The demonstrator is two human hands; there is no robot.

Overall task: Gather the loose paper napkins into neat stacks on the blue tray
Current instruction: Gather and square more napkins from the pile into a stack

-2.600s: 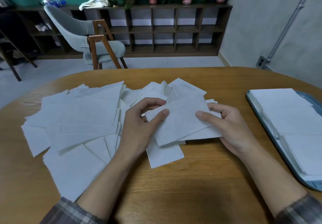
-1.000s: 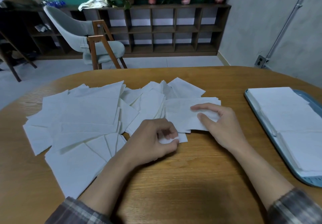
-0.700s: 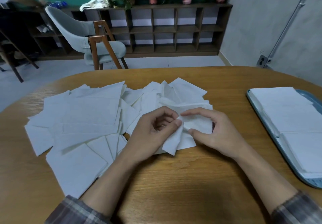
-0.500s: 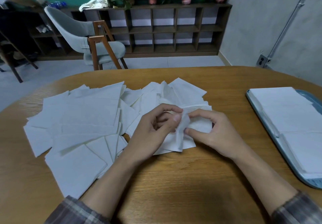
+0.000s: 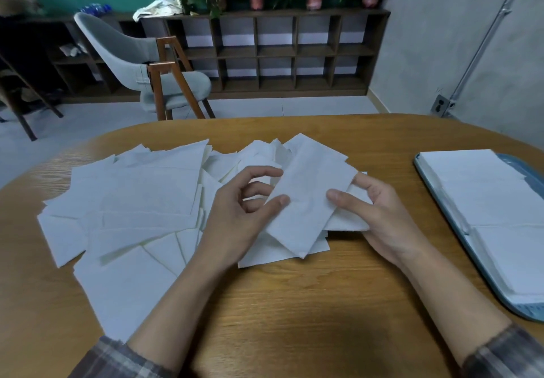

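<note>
Loose white paper napkins (image 5: 138, 201) lie spread in an overlapping pile over the left and middle of the wooden table. Both hands hold a small bundle of napkins (image 5: 309, 198) just above the table at the centre. My left hand (image 5: 244, 216) pinches its left edge between thumb and fingers. My right hand (image 5: 374, 216) grips its right side, thumb on top and fingers underneath. The blue tray (image 5: 424, 171) sits at the right edge of the table with neat white napkin stacks (image 5: 497, 201) on it.
A round wooden table (image 5: 294, 304) fills the foreground. Behind it stand a grey chair (image 5: 141, 62) with wooden legs and a low dark shelf unit (image 5: 279, 51) with potted plants on top. A grey wall runs along the right.
My left hand picked up another napkin from the table edge and brought it onto the bundle. The bundle now lies flatter and tilted between both hands, lifted slightly.
</note>
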